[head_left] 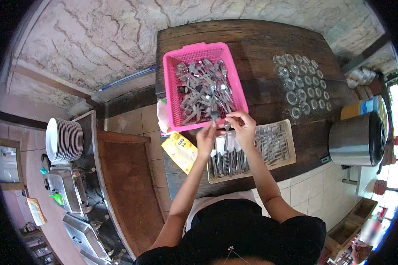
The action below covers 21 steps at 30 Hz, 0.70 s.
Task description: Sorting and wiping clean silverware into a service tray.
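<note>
My left hand [205, 140] is closed on the handle of a fork or spoon [214, 115], whose head points toward the far side, over the near rim of a pink plastic basket [243, 99]. Beside it, the fingers of my right hand [244, 127] pinch another piece of metal cutlery [227, 126]; its exact kind is too small to tell. Loose forks, spoons and other cutlery [201, 88] lie jumbled in the pink basket. Under my hands is a cream plastic basket [289, 137] with cutlery in rows, some partly covered by white paper [221, 142].
A yellow packet [181, 150] lies left of the cream basket. Rows of upturned glasses [303, 84] stand on the dark wooden table [256, 39]. A large metal container [351, 139] is at the right. Stacked white plates [64, 139] and metal trays [66, 190] stand at the left.
</note>
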Motion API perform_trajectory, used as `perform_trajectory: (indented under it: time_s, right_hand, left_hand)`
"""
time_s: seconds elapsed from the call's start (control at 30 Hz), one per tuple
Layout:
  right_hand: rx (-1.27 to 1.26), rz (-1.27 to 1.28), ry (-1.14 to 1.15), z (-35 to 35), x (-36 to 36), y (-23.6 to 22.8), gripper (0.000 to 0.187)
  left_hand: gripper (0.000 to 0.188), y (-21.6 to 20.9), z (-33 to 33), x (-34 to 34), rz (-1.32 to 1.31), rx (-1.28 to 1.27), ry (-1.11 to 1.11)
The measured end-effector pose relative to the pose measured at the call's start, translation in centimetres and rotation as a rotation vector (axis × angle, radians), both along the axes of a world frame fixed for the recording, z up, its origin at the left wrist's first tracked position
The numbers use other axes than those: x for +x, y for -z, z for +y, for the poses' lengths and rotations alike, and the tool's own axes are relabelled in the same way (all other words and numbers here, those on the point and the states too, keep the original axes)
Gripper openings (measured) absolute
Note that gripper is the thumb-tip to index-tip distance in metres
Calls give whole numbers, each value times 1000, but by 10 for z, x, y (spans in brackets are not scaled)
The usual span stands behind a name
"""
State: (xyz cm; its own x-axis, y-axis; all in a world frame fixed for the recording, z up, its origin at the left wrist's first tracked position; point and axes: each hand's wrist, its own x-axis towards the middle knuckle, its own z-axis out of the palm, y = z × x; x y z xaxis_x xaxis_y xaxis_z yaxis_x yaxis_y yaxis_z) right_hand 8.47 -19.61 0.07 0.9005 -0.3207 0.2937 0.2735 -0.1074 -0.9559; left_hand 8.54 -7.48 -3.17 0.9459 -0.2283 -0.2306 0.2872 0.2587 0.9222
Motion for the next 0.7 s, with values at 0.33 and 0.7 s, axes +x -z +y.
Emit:
perform_trajectory:
  time_s: [0.33,0.7]
  right_hand:
    - [-75,143,351,-55,-71,38,11]
    - [221,702,79,-142,-124,88,25]
  left_hand:
    - [21,40,-78,-101,152,-86,146]
    - [18,76,-149,-139,407,-19,147]
